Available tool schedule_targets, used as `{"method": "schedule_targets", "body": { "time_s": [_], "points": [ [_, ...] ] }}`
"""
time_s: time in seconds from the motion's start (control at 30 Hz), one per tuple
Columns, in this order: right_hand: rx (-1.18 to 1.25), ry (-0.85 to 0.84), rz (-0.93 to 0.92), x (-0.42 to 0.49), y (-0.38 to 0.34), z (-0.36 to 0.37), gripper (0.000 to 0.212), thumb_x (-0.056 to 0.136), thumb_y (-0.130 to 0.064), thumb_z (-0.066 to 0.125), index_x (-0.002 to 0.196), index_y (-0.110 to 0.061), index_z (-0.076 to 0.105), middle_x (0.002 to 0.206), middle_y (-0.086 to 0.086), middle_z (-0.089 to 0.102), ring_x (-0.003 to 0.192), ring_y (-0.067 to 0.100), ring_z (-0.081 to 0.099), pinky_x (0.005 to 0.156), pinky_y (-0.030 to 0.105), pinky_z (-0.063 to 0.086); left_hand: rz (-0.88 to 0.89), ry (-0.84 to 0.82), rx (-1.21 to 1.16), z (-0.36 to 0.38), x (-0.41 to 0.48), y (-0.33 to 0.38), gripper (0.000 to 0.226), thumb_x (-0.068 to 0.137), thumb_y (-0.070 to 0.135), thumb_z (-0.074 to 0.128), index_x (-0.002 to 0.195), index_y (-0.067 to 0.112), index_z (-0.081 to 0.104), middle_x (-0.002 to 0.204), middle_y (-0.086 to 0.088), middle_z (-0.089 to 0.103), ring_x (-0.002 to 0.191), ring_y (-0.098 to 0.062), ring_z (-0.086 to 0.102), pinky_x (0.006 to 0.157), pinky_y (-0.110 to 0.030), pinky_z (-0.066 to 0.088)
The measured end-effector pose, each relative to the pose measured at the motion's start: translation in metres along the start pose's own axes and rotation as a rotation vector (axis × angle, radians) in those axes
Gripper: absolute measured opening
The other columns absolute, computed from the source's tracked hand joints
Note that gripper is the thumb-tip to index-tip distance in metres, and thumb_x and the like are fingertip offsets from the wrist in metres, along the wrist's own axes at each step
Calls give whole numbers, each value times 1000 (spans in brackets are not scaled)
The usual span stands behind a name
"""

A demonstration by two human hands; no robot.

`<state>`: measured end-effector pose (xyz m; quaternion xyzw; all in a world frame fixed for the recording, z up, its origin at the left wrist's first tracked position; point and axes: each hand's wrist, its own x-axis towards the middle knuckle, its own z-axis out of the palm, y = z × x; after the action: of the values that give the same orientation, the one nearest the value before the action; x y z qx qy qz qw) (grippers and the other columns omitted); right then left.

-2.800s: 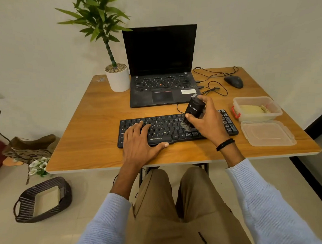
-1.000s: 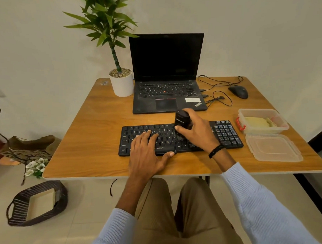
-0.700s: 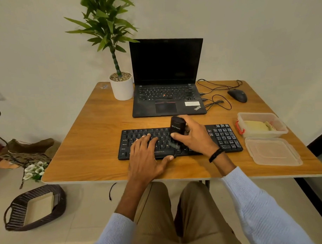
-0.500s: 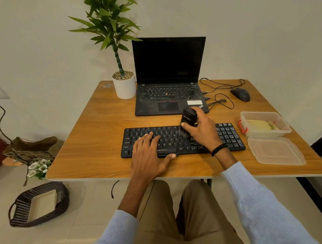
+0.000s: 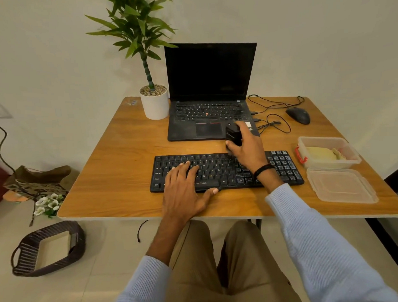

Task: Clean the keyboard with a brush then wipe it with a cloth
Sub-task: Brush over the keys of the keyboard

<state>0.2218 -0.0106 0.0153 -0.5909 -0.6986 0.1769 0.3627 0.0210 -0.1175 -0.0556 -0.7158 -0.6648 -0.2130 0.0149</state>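
Note:
A black keyboard [image 5: 219,170] lies across the front middle of the wooden table [image 5: 117,167]. My left hand [image 5: 186,189] rests flat on its left half, fingers spread over the keys and thumb at the front edge. My right hand [image 5: 247,149] grips a black brush [image 5: 233,135] above the keyboard's far edge, right of centre; the bristles are hidden behind my fingers. A yellowish cloth [image 5: 322,153] lies in an open clear plastic box [image 5: 328,140] at the right side of the table.
An open black laptop [image 5: 211,100] stands just behind the keyboard, a potted plant [image 5: 154,102] to its left. A wired mouse [image 5: 298,115] and cables lie at the back right. The box lid [image 5: 340,185] sits near the front right edge. A basket [image 5: 48,248] is on the floor.
My right hand has swept the brush from the keyboard's middle keys up and right to its far edge, near the laptop. My left hand has stayed on the left half.

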Motion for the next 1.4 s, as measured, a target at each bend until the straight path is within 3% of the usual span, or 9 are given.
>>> {"method": "schedule_targets", "body": {
  "time_s": [0.17, 0.33, 0.47, 0.73, 0.87, 1.03, 1.17, 1.3, 1.4],
  "points": [
    [38, -169, -68, 6, -6, 4, 58, 85, -29, 74, 134, -24, 45, 122, 3, 64, 110, 17, 61, 85, 26, 52, 1, 1, -2, 1, 1, 0, 97, 83, 91, 37, 146, 20, 50, 156, -9, 44, 144, -27, 36, 121, -48, 27],
    [26, 3, -44, 8, -5, 4, 58, 87, -26, 72, 138, -22, 43, 124, 6, 63, 109, 19, 60, 89, 32, 53, 9, 13, 4, 0, 0, 0, 95, 83, 90, 39, 146, 20, 51, 154, -9, 46, 143, -27, 37, 120, -48, 28],
    [9, -196, -78, 8, -5, 6, 59, 86, -28, 72, 136, -25, 41, 125, 5, 62, 114, 21, 60, 85, 27, 51, 4, 7, 9, 0, 0, 0, 94, 83, 90, 39, 145, 20, 52, 154, -9, 46, 143, -28, 38, 120, -48, 28],
    [-41, -197, -95, 5, -5, -1, 58, 86, -29, 72, 135, -25, 42, 124, 6, 63, 113, 23, 61, 86, 27, 51, 7, 5, 10, 0, 1, 0, 94, 84, 89, 39, 145, 20, 52, 154, -9, 46, 143, -28, 37, 119, -47, 28],
    [-76, -40, -46, -1, -1, -7, 59, 88, -25, 71, 139, -24, 41, 125, 9, 63, 113, 24, 61, 88, 31, 52, 10, 12, 3, 0, 0, 0, 93, 84, 88, 40, 145, 19, 52, 153, -9, 47, 142, -28, 39, 118, -48, 30],
    [85, -299, -88, -9, 2, -19, 54, 83, -25, 76, 129, -26, 47, 122, -3, 61, 115, 17, 59, 90, 30, 54, 5, -4, 17, 1, 1, 0, 93, 84, 88, 38, 146, 20, 50, 155, -9, 45, 143, -28, 36, 120, -48, 27],
    [34, -93, -13, -14, 10, -24, 61, 87, -26, 73, 139, -22, 41, 128, 7, 60, 112, 17, 60, 71, 8, 46, 8, -11, 23, 0, 1, 0, 95, 83, 89, 35, 146, 20, 51, 155, -10, 45, 144, -29, 36, 120, -49, 27],
    [31, -276, -118, -24, 1, -25, 55, 85, -27, 74, 133, -23, 46, 125, 4, 62, 112, 17, 59, 85, 27, 54, 1, -17, 17, -2, 1, 0, 97, 83, 90, 30, 147, 19, 50, 155, -10, 44, 145, -29, 34, 121, -49, 26],
    [16, -123, -46, -26, 5, -28, 59, 86, -29, 73, 138, -23, 43, 125, 6, 62, 109, 16, 60, 78, 19, 48, 4, -20, 15, -3, 0, 1, 97, 83, 89, 31, 147, 19, 50, 155, -10, 44, 145, -29, 34, 121, -49, 26]
  ]
}}
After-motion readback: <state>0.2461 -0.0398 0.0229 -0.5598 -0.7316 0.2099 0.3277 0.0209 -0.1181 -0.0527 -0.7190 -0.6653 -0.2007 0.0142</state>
